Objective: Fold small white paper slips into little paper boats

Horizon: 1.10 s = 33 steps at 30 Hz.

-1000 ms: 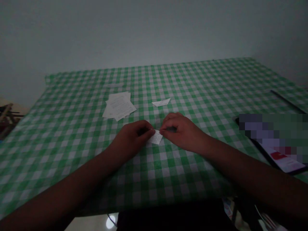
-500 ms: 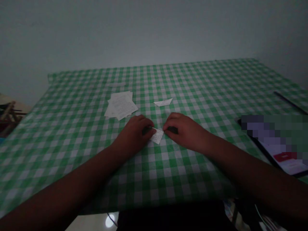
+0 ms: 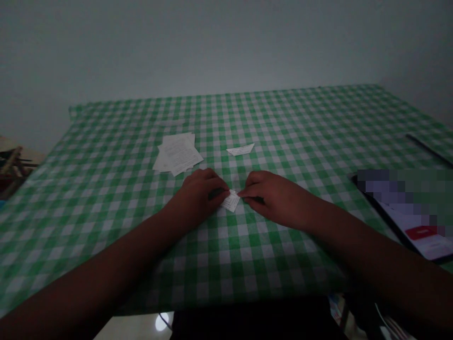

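A small folded piece of white paper (image 3: 230, 201) lies on the green-and-white checked tablecloth (image 3: 269, 118) in front of me. My left hand (image 3: 200, 194) pinches its left side with curled fingers. From the other side, my right hand (image 3: 272, 194) presses its curled fingertips on the paper's right corner. Both hands rest on the cloth. A folded paper strip (image 3: 240, 149) lies a little beyond my hands. Further left sits a small stack of printed paper sheets (image 3: 178, 154).
A tablet or phone with a lit screen (image 3: 417, 226) lies at the right edge. A dark thin stick (image 3: 428, 150) lies behind it. Wooden objects (image 3: 12, 163) stand off the table at the left. A plain wall rises behind the table.
My hands have shifted slightly on the small paper, and the right fingertips now press lower onto its corner. The view has drifted a little.
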Available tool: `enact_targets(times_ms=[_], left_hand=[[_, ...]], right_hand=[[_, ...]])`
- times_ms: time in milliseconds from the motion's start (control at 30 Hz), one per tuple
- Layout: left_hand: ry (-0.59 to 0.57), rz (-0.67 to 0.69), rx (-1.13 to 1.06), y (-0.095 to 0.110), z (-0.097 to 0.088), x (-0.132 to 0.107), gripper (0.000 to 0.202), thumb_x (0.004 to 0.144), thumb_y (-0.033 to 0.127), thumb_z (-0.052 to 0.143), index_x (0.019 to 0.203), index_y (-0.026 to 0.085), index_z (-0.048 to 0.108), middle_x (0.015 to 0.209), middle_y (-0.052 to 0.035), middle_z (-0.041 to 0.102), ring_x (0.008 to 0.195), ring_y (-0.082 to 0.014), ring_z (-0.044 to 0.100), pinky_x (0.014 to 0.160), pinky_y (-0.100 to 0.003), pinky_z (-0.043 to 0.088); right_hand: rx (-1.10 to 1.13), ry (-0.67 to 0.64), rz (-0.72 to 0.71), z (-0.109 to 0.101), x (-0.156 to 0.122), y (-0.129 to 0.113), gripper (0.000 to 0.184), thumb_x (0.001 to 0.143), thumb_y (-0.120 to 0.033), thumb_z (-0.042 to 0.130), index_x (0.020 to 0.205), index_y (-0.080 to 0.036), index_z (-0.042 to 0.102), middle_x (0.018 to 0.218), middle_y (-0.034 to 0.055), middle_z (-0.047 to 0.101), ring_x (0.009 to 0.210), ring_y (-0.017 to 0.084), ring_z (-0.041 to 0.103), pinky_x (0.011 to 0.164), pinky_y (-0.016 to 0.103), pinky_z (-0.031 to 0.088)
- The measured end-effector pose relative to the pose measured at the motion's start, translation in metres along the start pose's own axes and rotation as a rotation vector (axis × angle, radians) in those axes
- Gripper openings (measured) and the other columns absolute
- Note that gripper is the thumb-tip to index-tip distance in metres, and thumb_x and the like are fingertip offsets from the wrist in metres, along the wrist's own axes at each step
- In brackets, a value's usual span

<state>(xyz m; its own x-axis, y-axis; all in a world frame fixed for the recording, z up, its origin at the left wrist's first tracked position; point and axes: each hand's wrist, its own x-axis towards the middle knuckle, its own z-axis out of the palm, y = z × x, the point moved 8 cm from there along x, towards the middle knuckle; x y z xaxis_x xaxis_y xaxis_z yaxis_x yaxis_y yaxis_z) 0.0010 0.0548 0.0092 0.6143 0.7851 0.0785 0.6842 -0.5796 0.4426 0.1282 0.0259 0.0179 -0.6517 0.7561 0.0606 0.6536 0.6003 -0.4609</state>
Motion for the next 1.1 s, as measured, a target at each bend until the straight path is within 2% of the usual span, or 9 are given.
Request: enact_targets(times_ms=[267,500,733,867,1100], left_hand=[[-0.128,0.004,0.007,-0.007,-0.001,-0.001,0.020,0.089,0.031,0.064,0.107,0.028,0.073,0.107,-0.0037,0.064,0.097,-0.0227,0.056,0.090,-0.043,0.044],[-0.186,0.054,-0.012,-0.006,-0.003,0.000,0.022,0.090,0.027,0.062,0.110,0.030,0.072,0.108,-0.0034,0.063,0.099,-0.0218,0.056,0.089,-0.040,0.044],[-0.194,0.093,-0.028,-0.012,-0.004,-0.003,0.024,0.091,0.026,0.061,0.111,0.031,0.072,0.111,-0.0035,0.062,0.102,-0.0215,0.055,0.092,-0.040,0.044],[-0.195,0.088,-0.034,-0.013,-0.004,-0.004,0.026,0.092,0.025,0.059,0.114,0.033,0.071,0.112,-0.0038,0.061,0.104,-0.0216,0.055,0.093,-0.040,0.044],[-0.202,0.105,-0.045,-0.009,-0.006,-0.005,0.026,0.092,0.026,0.057,0.113,0.033,0.071,0.114,-0.0039,0.061,0.103,-0.0213,0.055,0.096,-0.041,0.043]], right_hand=[[-0.022,-0.039,0.041,-0.004,-0.003,0.002,0.019,0.092,-0.020,0.056,0.086,-0.019,0.074,0.086,0.0055,0.061,0.083,0.018,0.055,0.074,0.031,0.041],[-0.132,-0.026,0.075,-0.003,-0.004,-0.002,0.023,0.095,-0.024,0.053,0.102,-0.020,0.074,0.089,0.0077,0.059,0.088,0.021,0.053,0.077,0.033,0.041],[-0.252,0.042,0.004,0.002,-0.003,-0.025,0.031,0.097,-0.026,0.049,0.122,-0.024,0.067,0.106,0.0107,0.058,0.101,0.026,0.045,0.086,0.041,0.039],[-0.218,0.013,0.011,0.008,-0.003,-0.023,0.030,0.096,-0.027,0.050,0.120,-0.026,0.069,0.105,0.0101,0.058,0.101,0.026,0.044,0.088,0.042,0.039],[-0.134,0.034,0.017,0.005,-0.003,-0.021,0.030,0.095,-0.025,0.052,0.119,-0.026,0.070,0.106,0.0102,0.058,0.102,0.026,0.045,0.087,0.041,0.041]])
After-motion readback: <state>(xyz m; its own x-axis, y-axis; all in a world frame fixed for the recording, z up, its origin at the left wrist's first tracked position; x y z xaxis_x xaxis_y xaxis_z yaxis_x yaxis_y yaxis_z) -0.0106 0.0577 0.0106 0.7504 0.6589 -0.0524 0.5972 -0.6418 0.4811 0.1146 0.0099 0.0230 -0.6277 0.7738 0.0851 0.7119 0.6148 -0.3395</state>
